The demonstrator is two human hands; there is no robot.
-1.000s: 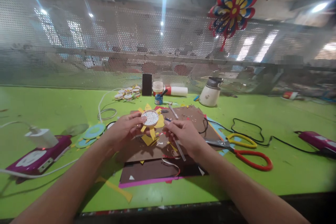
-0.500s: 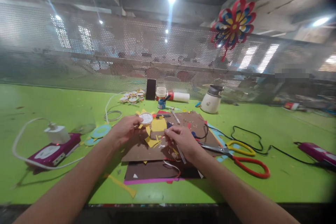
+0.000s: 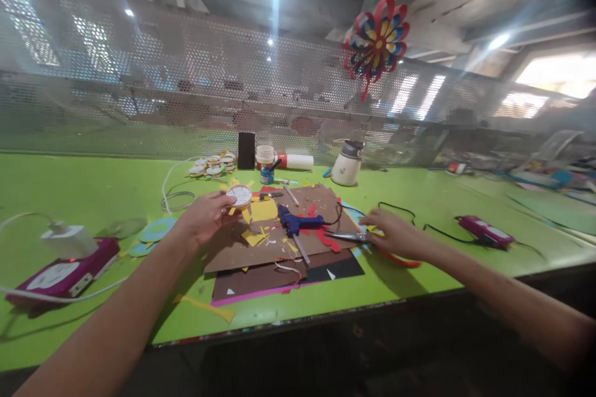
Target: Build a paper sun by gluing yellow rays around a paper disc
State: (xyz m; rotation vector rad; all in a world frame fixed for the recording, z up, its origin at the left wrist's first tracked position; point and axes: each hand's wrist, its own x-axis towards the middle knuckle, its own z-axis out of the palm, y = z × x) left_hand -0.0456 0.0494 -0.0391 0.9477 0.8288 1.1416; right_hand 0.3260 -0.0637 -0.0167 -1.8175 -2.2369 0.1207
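Observation:
My left hand (image 3: pixel 209 217) pinches a round white speckled disc (image 3: pixel 239 196) with yellow paper points around its rim, held above the left side of the brown cardboard (image 3: pixel 223 259). On the right, my right hand (image 3: pixel 388 231) is closed over the handles of large scissors (image 3: pixel 347 237). Part of the orange-red handle (image 3: pixel 405 262) shows under the hand, and the fingers hide most of the yellow one. A blue glue gun (image 3: pixel 302 222) with a clear glue stick lies on the cardboard between my hands. Yellow paper scraps (image 3: pixel 254 237) and red paper scraps (image 3: pixel 333 242) lie around it.
Behind stand a phone (image 3: pixel 246 151), a blue jar (image 3: pixel 267 175), a white roll (image 3: pixel 298 162) and a white flask (image 3: pixel 347 164). Several finished discs (image 3: pixel 213 166) sit back left. Purple power strips (image 3: pixel 88 276) with cables lie on both sides. A paper flower (image 3: pixel 378 43) hangs above.
My right hand has moved right from the glue gun to the scissors' handles. The glue gun now lies uncovered. My left hand still holds the disc. The view has turned right.

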